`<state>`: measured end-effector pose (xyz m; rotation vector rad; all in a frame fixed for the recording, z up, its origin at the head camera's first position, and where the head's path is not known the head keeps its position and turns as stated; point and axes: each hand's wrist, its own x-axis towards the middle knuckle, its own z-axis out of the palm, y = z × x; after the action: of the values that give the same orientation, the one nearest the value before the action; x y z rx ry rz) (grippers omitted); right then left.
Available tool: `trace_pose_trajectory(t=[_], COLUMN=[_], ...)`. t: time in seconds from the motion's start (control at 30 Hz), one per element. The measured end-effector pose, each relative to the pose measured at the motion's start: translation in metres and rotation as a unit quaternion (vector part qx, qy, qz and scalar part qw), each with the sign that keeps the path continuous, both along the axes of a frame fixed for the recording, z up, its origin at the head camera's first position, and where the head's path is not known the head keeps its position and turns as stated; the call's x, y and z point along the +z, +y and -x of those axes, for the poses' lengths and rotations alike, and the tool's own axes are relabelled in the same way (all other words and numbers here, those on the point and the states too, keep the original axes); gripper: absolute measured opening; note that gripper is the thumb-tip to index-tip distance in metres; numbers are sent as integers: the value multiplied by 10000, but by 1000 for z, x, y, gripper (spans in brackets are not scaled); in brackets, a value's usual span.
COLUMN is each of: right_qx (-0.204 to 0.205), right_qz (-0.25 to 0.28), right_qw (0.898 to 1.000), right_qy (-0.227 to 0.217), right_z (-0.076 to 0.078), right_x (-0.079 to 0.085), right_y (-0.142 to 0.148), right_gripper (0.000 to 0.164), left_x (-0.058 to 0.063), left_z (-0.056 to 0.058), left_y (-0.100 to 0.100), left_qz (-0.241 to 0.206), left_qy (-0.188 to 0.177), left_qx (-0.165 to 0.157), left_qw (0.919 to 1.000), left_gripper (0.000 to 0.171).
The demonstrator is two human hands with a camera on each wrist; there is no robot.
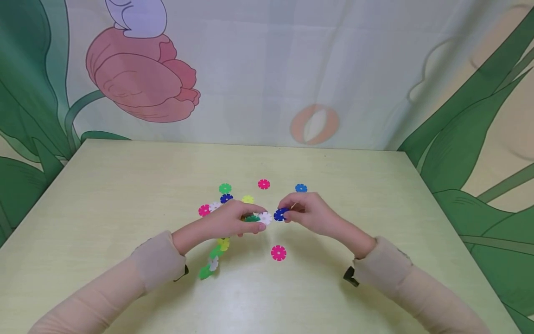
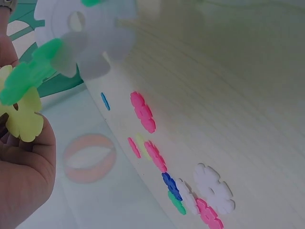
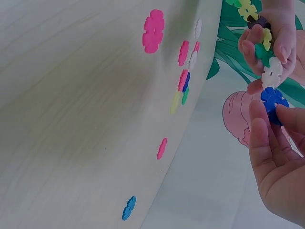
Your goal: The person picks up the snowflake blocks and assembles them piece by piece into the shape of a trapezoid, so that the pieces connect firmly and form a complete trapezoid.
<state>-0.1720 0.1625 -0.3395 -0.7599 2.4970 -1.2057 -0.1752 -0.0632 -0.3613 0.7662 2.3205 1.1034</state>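
My left hand (image 1: 231,218) holds a chain of slotted, flower-shaped plastic discs. A white disc (image 1: 264,218) sits at the chain's front end, by the thumb and fingers, with a green disc (image 1: 252,218) behind it. The chain's tail hangs below the wrist, including a yellow disc (image 1: 224,243) and a light green disc (image 1: 205,272). Opposite, my right hand (image 1: 310,213) pinches a dark blue disc (image 1: 280,214) between thumb and fingers. In the right wrist view the blue disc (image 3: 273,102) is right at the white disc's edge (image 3: 271,74).
Loose discs lie on the pale table (image 1: 354,181): a pink one (image 1: 278,253) in front, another pink one (image 1: 263,184) and a lighter blue one (image 1: 301,188) farther back. Several more, among them a green one (image 1: 225,188), lie beyond the left hand. A printed curtain (image 1: 250,69) hangs behind.
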Motion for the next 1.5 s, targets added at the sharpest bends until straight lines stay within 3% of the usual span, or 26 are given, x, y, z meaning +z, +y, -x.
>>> trace_pose_trajectory(t=[0.53, 0.87, 1.2, 1.33, 1.5], right_qx=[50, -458, -413, -477, -413], right_qz=[31, 355, 552, 549, 734], right_qw=[9997, 9982, 9952, 9941, 9934], right_qy=[244, -120, -701, -806, -778], right_z=[0, 5, 6, 8, 13], right_x=[-2, -8, -9, -10, -11], right_y=[-9, -16, -22, -22, -21], right_gripper=[12, 9, 8, 11, 17], left_x=[-1, -5, -5, -8, -7], left_z=[2, 8, 8, 9, 10], left_y=[1, 0, -3, -2, -5], left_qz=[-65, -79, -16, -67, -308], left_qy=[186, 197, 274, 93, -509], left_qx=[-248, -164, -466, -313, -62], left_qw=[9995, 9996, 9985, 9994, 9982], left_gripper=[42, 44, 35, 35, 37])
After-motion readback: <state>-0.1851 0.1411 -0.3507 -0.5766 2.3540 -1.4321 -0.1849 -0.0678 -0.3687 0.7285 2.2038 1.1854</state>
